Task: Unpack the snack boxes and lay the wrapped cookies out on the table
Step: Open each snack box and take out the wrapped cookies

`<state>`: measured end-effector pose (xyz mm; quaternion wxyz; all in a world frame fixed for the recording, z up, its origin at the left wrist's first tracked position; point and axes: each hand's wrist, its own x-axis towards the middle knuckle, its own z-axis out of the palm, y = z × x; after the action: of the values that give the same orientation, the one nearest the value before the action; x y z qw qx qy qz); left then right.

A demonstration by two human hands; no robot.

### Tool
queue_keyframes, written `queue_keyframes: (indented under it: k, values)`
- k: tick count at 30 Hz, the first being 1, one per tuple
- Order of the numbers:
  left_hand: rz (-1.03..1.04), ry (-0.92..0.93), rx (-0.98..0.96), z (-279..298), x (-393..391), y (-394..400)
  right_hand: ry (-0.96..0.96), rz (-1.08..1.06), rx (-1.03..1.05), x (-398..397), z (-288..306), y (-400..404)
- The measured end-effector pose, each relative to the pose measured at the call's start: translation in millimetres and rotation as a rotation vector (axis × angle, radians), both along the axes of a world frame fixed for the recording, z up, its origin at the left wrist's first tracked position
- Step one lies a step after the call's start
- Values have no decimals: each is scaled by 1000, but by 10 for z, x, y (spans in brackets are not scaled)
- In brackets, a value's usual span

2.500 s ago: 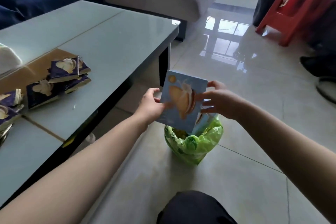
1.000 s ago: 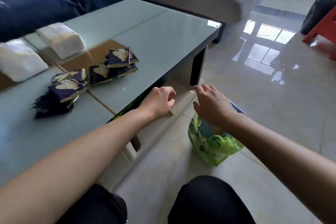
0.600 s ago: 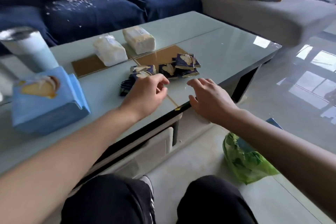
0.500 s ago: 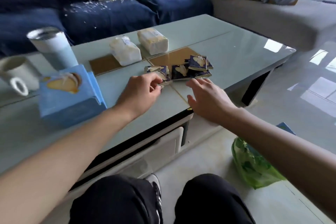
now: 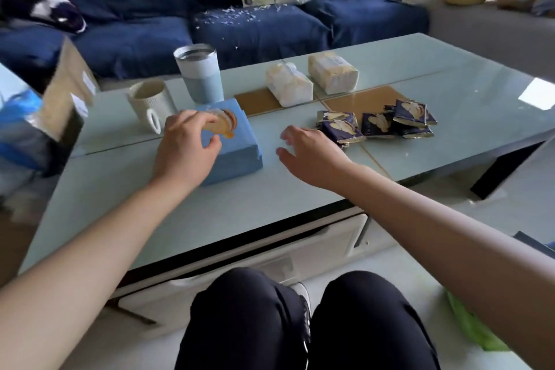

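A light-blue snack box [image 5: 237,153] with a cookie picture lies on the pale glass table [image 5: 450,75], left of centre. My left hand [image 5: 186,147] is over the box's left side, fingers loosely curled and touching its top; no firm grip shows. Just right of the box, my right hand [image 5: 309,153] hovers with fingers spread and holds nothing. Several dark-blue wrapped cookies [image 5: 378,125] lie in a loose pile on the table beyond my right hand.
A cream mug [image 5: 150,102] and a steel-rimmed tumbler [image 5: 199,75] stand behind the box. Two wrapped bread packs [image 5: 288,84] lie further back. A cardboard box [image 5: 69,87] sits at the left edge. A green bag [image 5: 471,330] is on the floor at right. A blue sofa [image 5: 255,27] runs behind.
The empty box went into the green bag on the floor. My view swung left to the table, and both hands moved from the cookie pile to the second blue box.
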<state>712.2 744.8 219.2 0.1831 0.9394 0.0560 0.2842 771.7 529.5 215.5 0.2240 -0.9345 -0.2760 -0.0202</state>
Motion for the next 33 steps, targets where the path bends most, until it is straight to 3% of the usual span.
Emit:
queue_keyframes:
  k: [6,11,21,24,29,33]
  values:
    - [307,255,-496,-35,63,235,223,-58,103,34,125,380]
    - [341,331,-731,-197,100,264,428,-104,140,12,143,553]
    - [259,228,-837,-176,95,128,430,-112,210,5,156,660]
    - [212,113,-853,-118,84,63,481,-135,388,24,181,592]
    - [14,-139,-940,72,86,-205,728,-210,890,110,174,431]
    - [-100,-120,-1034,104,155,-498,887,-262,1102,177,192,173]
